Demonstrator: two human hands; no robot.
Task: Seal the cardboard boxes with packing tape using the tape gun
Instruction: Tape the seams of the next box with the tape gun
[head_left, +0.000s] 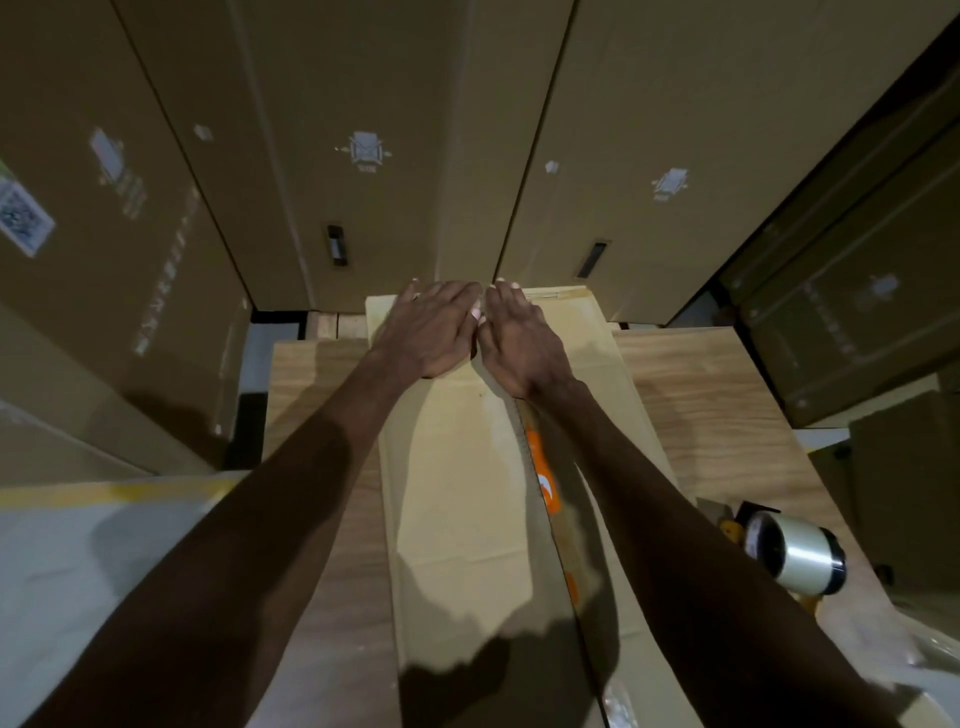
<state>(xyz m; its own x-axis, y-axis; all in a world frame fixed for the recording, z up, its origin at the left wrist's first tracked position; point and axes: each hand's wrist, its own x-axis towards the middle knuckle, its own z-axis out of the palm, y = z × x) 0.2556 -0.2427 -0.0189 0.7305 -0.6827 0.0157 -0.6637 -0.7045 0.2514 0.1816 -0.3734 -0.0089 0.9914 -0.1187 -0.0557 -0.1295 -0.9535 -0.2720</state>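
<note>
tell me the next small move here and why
Probably keep the left hand pressing the flaps and send the right hand back for the tape gun. Both hands lie flat at the far end of the box, the seam looks untaped, and the gun lies on the table at right.

Both your hands are flat on the far end of the long cardboard box (467, 467), left hand (431, 327) and right hand (519, 343) side by side, thumbs nearly touching over the centre seam. The flaps aren't fully closed nearer you, something orange (543, 467) shows through the gap. The box sits on a wooden table (717, 395). Your tape gun (789, 551) lies off to the right on that table, apart from both hands. Tall cartons (363, 130) stand right behind.
</note>
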